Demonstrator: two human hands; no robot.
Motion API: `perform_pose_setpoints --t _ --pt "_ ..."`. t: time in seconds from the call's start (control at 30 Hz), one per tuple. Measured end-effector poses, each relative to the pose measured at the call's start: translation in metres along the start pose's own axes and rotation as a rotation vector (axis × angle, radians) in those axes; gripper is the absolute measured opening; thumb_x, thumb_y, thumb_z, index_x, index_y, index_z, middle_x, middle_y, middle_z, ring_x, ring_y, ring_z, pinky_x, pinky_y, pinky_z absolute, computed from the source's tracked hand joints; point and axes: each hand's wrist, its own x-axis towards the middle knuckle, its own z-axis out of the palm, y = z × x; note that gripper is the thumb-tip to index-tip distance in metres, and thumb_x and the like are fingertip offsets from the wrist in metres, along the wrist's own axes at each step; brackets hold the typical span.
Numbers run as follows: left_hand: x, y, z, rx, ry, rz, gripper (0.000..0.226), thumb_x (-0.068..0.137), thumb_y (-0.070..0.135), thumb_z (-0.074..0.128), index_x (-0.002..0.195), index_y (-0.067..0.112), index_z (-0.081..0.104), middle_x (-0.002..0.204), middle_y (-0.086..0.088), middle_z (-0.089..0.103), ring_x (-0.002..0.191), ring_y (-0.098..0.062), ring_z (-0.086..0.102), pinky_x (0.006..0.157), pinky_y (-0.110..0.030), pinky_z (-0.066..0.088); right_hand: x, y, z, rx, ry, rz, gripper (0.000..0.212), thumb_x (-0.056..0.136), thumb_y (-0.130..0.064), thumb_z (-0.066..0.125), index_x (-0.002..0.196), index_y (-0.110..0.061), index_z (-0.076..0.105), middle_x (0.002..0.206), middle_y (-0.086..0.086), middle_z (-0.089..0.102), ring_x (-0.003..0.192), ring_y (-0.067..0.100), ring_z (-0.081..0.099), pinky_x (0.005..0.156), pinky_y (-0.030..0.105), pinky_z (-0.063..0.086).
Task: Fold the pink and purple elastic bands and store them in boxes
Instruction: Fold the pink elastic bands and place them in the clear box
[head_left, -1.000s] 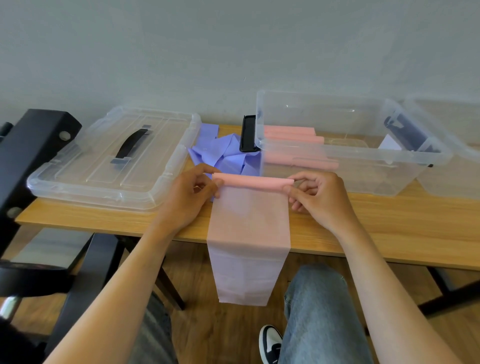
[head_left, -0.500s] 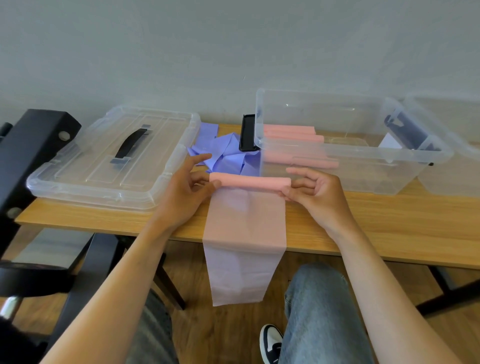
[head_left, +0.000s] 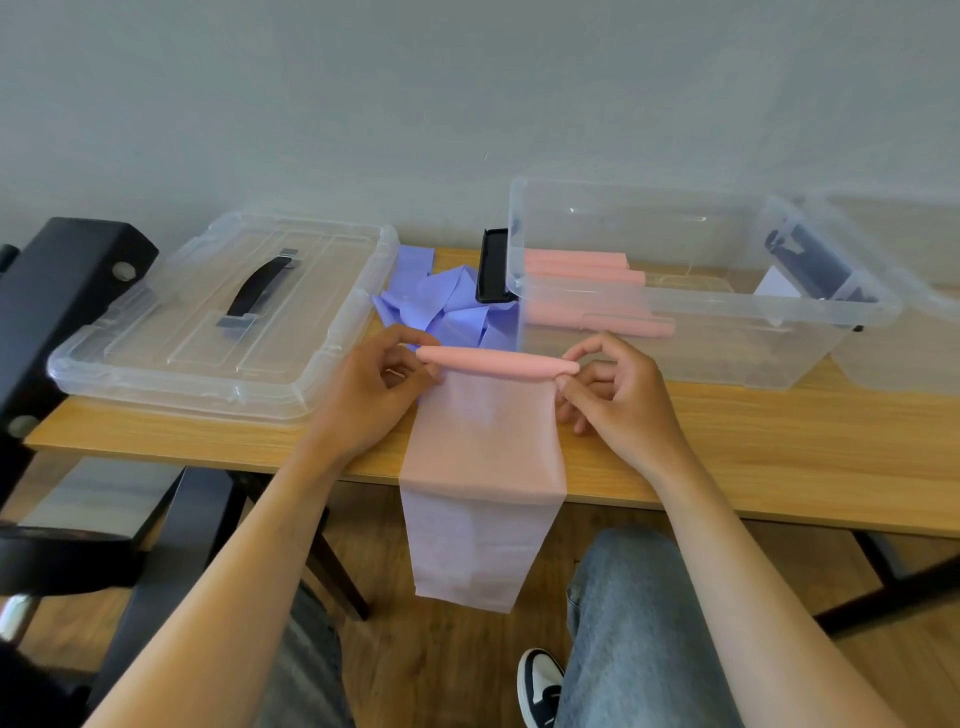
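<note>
The pink elastic band (head_left: 483, 467) is laid on the wooden table (head_left: 779, 447), its rolled end running left to right, its thin, translucent tail hung over the near edge. The roll is pinched by the left hand (head_left: 371, 392) and right hand (head_left: 618, 397).

Both forearms are extended forward. Left hand (head_left: 374, 387) and right hand (head_left: 618, 395) are held level, fingers curled and pinching.

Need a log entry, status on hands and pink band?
Left hand and right hand pinch the ends of the pink band, part rolled. Tail hangs off the table. Nothing blocking.
</note>
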Motion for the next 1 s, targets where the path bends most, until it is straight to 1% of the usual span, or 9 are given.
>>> perform_pose_setpoints --t 0.17,0.27,0.37,0.5,0.6,0.67,0.77,0.87,1.0 --pt "-0.001 0.002 -0.001 -0.046 0.014 0.009 0.016 0.102 0.035 0.061 0.111 0.024 0.067 0.087 0.002 0.079 0.089 -0.029 0.067 0.087 -0.042 0.055 -0.001 -0.005 -0.004 0.195 0.014 0.065 0.008 0.095 -0.012 0.072 0.104 -0.011 0.070 0.083 0.010 0.076 0.069 0.019 0.073 0.054 0.028 0.057" --pt "0.001 0.000 -0.002 -0.046 0.016 -0.002 0.013 0.099 0.033 0.065 0.109 0.025 0.067 0.087 -0.002 0.079 0.089 -0.024 0.070 0.083 -0.038 0.054 0.002 -0.005 -0.004 0.123 0.040 0.053 0.009 0.096 -0.010 0.071 0.103 -0.014 0.073 0.081 0.008 0.075 0.065 0.011 0.068 0.054 0.025 0.055" --pt "0.003 -0.004 -0.004 -0.076 0.023 -0.022 0.018 0.097 0.032 0.069 0.114 0.031 0.065 0.089 -0.007 0.078 0.091 -0.023 0.071 0.084 -0.035 0.055 0.004 -0.007 -0.005 0.198 0.024 0.097 0.021 0.095 -0.011 0.072 0.115 -0.016 0.070 0.084 0.009 0.077 0.067 0.014 0.070 0.054 0.026 0.055" --pt "0.003 -0.005 -0.004 -0.084 0.014 -0.026 0.030 0.096 0.023 0.071 0.126 0.025 0.067 0.094 -0.010 0.077 0.093 -0.024 0.072 0.084 -0.025 0.056 0.003 -0.010 -0.008 0.383 0.008 0.276 0.033 0.092 -0.010 0.075 0.124 -0.010 0.069 0.092 0.009 0.080 0.086 0.020 0.079 0.067 0.024 0.063" --pt "0.002 -0.003 -0.004 -0.081 -0.004 -0.015 0.029 0.095 0.019 0.072 0.124 0.023 0.070 0.101 -0.003 0.078 0.094 -0.018 0.074 0.083 -0.020 0.057 0.004 -0.008 -0.011 0.473 -0.027 0.346 0.031 0.091 -0.007 0.075 0.121 -0.002 0.069 0.097 0.013 0.080 0.094 0.024 0.079 0.079 0.028 0.064" --pt "0.002 -0.004 -0.004 -0.071 0.000 -0.014 0.027 0.094 0.020 0.073 0.121 0.026 0.072 0.105 0.002 0.078 0.098 -0.013 0.074 0.084 -0.019 0.057 0.004 -0.007 -0.012 0.450 -0.052 0.334 0.028 0.091 -0.004 0.074 0.118 0.000 0.070 0.094 0.015 0.080 0.091 0.025 0.079 0.078 0.026 0.064" --pt "0.003 -0.005 -0.004 -0.015 -0.001 -0.020 0.021 0.096 0.031 0.070 0.117 0.031 0.071 0.102 0.004 0.077 0.097 -0.011 0.071 0.083 -0.022 0.054 0.005 -0.009 -0.013 0.304 -0.078 0.257 0.021 0.094 -0.008 0.073 0.113 -0.003 0.071 0.089 0.013 0.080 0.083 0.028 0.079 0.070 0.027 0.065" --pt "0.003 -0.005 -0.001 -0.010 -0.028 -0.025 0.014 0.101 0.033 0.063 0.115 0.031 0.065 0.085 0.001 0.077 0.085 -0.009 0.067 0.078 -0.025 0.046 0.005 -0.012 -0.013 0.246 -0.087 0.192 0.019 0.096 -0.010 0.070 0.114 -0.006 0.066 0.086 0.012 0.080 0.077 0.028 0.079 0.067 0.030 0.065" --pt "0.003 -0.005 -0.003 -0.031 -0.034 -0.014 0.018 0.099 0.038 0.064 0.116 0.031 0.063 0.090 0.001 0.077 0.098 -0.020 0.070 0.088 -0.037 0.055 0.003 -0.012 -0.008 0.274 -0.081 0.154 0.018 0.096 -0.005 0.069 0.113 -0.008 0.066 0.088 0.012 0.080 0.083 0.026 0.079 0.073 0.032 0.065"
